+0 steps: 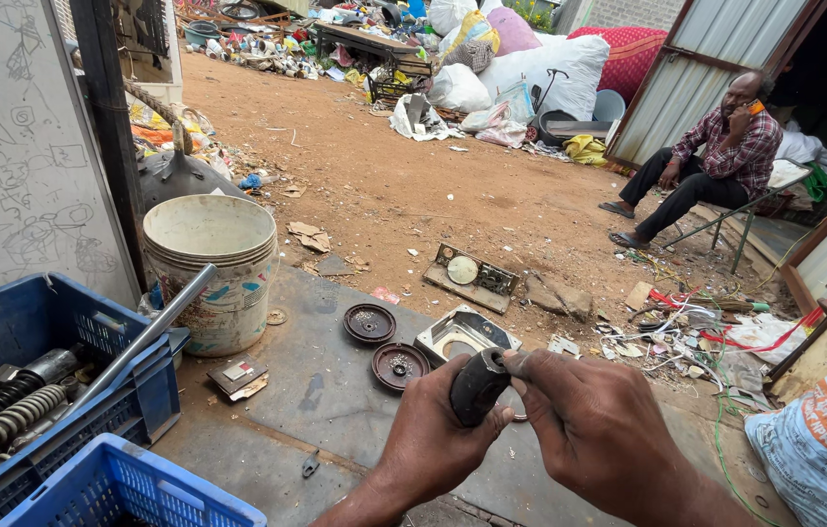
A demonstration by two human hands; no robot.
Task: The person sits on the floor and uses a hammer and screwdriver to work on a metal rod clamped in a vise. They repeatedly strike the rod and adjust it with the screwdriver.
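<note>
Head view: the left hand [433, 434] has its grip clamped around the lower end of a dark part [478, 386], whose long axis tilts up to the right, where the right hand [594, 420] pinches its top end.

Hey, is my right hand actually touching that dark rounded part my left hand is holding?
Touching. The head view shows the right hand with its thumb and fingertip pressed on the top end of the dark rounded part, which the left hand grips.
</note>
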